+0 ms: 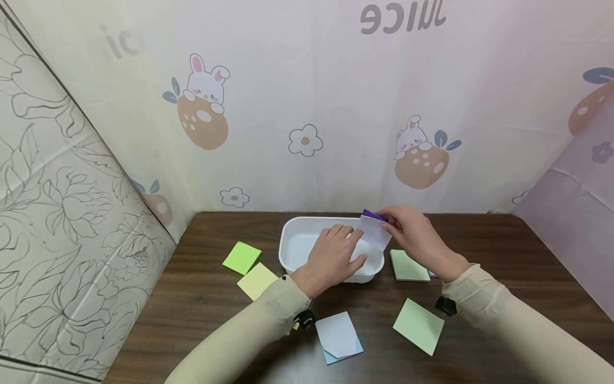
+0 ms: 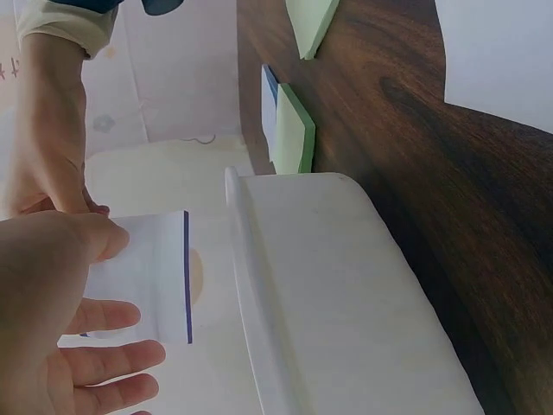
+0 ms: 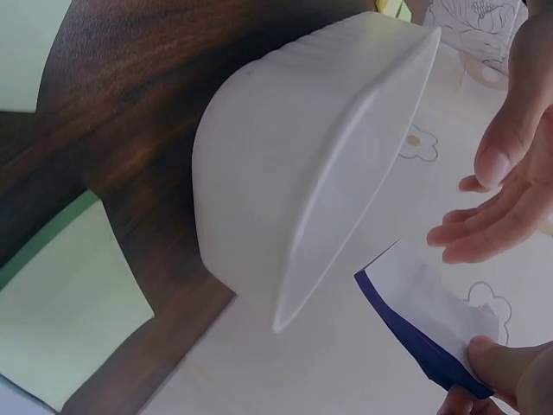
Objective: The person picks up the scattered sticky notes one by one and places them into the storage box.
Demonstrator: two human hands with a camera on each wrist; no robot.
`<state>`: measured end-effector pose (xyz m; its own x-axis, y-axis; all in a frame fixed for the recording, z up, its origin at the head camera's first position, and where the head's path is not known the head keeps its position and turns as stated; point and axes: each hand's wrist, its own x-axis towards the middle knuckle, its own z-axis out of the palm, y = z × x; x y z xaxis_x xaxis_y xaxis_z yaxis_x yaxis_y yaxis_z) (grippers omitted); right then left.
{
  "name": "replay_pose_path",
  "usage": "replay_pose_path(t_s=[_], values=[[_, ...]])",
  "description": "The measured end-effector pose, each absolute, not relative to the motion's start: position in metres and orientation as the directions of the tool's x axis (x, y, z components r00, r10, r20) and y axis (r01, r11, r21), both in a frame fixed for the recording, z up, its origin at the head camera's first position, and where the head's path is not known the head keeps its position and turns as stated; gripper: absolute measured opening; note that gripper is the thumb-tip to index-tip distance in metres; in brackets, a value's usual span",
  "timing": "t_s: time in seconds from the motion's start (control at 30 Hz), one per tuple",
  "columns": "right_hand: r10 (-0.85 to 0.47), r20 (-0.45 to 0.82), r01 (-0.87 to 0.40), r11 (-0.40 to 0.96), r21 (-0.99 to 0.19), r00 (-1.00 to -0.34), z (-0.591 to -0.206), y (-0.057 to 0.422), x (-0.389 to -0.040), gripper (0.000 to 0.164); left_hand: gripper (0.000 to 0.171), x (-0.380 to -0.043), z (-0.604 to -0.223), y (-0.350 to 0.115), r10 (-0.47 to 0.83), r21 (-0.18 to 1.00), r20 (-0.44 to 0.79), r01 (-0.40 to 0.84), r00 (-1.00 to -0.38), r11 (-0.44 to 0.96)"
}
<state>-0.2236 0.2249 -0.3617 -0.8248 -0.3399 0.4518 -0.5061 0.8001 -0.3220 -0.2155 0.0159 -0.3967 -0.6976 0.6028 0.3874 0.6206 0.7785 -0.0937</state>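
My right hand [image 1: 414, 234] pinches a pad of sticky notes [image 3: 415, 320] at one edge, thumb on its white face. The pad has a purple-blue side and is held tilted above the right end of a white plastic tub [image 1: 298, 249]. Over the tub's middle is my left hand [image 1: 333, 256], its fingers spread and relaxed. In the right wrist view, the left hand [image 3: 510, 186] shows a gap between it and the pad. From the left wrist, its thumb overlaps the pad's white face.
Left of the tub lie a bright green pad [image 1: 242, 258] and a yellow one [image 1: 257, 280]. In front is a light blue pad with a white top sheet [image 1: 337, 335]. Two pale green pads, one nearer [image 1: 419, 326] and one farther [image 1: 408, 265], lie right. A printed curtain [image 1: 307, 176] hangs behind.
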Motion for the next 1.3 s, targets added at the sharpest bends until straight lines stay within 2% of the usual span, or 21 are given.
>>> replay_pose_path(t_s=[0.73,1.3], values=[[-0.357,0.365,-0.486,0.789,-0.375,-0.86,-0.375,0.21,-0.224,0.026,0.049,-0.216,-0.404,0.004,0.597,-0.085,0.4,0.62,-0.696,0.78],[-0.392,0.319,-0.493,0.791,-0.362,-0.863,-0.392,0.203,-0.227,0.022,0.048,-0.215,-0.416,0.001,0.596,-0.084,0.381,0.615,-0.707,0.784]])
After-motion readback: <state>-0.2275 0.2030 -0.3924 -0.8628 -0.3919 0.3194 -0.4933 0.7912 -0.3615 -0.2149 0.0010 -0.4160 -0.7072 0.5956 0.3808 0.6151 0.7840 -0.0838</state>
